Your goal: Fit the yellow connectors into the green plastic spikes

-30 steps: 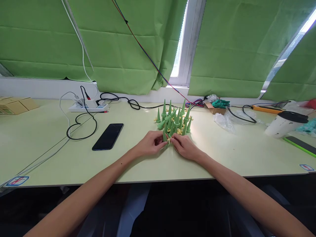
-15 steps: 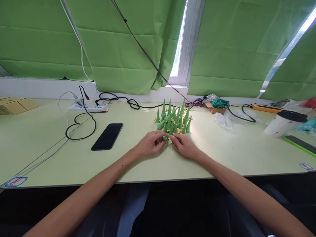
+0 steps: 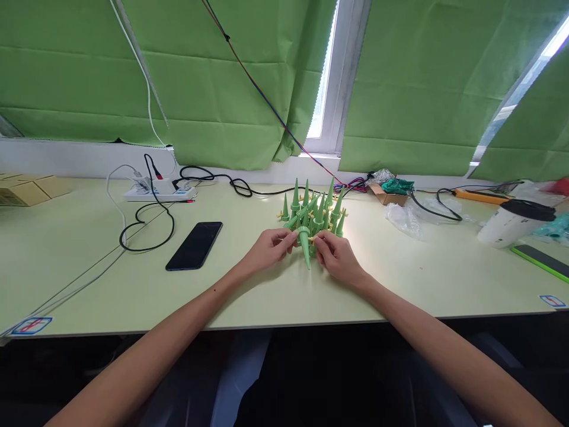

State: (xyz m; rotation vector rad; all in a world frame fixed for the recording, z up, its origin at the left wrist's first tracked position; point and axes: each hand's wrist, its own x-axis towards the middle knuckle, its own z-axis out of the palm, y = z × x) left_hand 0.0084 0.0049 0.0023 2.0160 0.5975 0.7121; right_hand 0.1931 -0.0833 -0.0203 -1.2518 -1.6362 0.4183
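Between my two hands a green plastic plant-watering spike (image 3: 304,246) points downward, its ridged collar at the top. My left hand (image 3: 274,244) is closed, thumb and fingers pinching the spike's collar from the left. On the other side my right hand (image 3: 338,255) pinches a small yellow valve piece (image 3: 312,240) at the collar's right side. Just behind stand several upright green spikes (image 3: 331,201) in a cluster, with small yellow parts among them. One ridged spike leans across the cluster's left part.
A black phone (image 3: 194,246) lies to the left on the table (image 3: 249,302). Farther back are a power strip (image 3: 160,191) and loose black cables. On the right are a small cardboard box (image 3: 387,194), clear plastic bags (image 3: 403,219) and a tilted white cup (image 3: 511,225).
The held spike has turned from pointing toward my left palm to pointing downward in full view. Both hands have shifted slightly apart.
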